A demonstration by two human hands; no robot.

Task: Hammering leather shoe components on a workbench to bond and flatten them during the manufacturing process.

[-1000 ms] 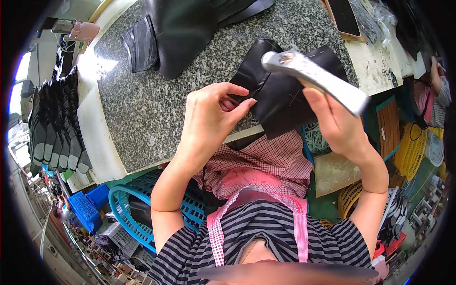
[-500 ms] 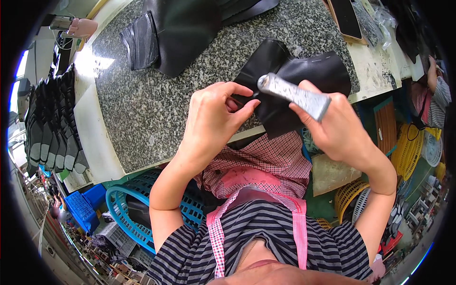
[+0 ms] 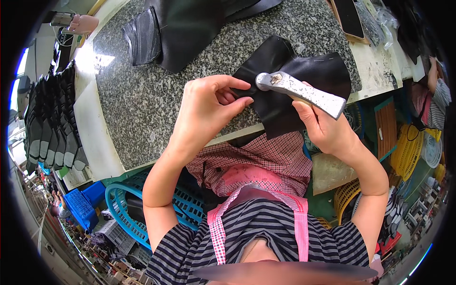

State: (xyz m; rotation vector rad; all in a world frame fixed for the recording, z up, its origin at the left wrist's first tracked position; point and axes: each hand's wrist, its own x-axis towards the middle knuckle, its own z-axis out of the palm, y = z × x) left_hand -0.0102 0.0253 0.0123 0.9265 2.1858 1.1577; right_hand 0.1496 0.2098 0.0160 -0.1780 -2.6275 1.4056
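Between the hands, beneath the hammer (image 3: 308, 92), lay the black leather piece (image 3: 327, 71). Since half a second earlier: left hand (image 3: 202, 102) shifted slightly left, hammer's broad end swung right, leather barely moved; same spot apparently being worked. Right hand (image 3: 327, 130) gripped hammer; left finger and thumb at leather's edge, pinch unclear.

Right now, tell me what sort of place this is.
Probably a leather workshop: a hammer over a black leather-like sheet on a stone slab, and rows of dark cut pieces at the left.
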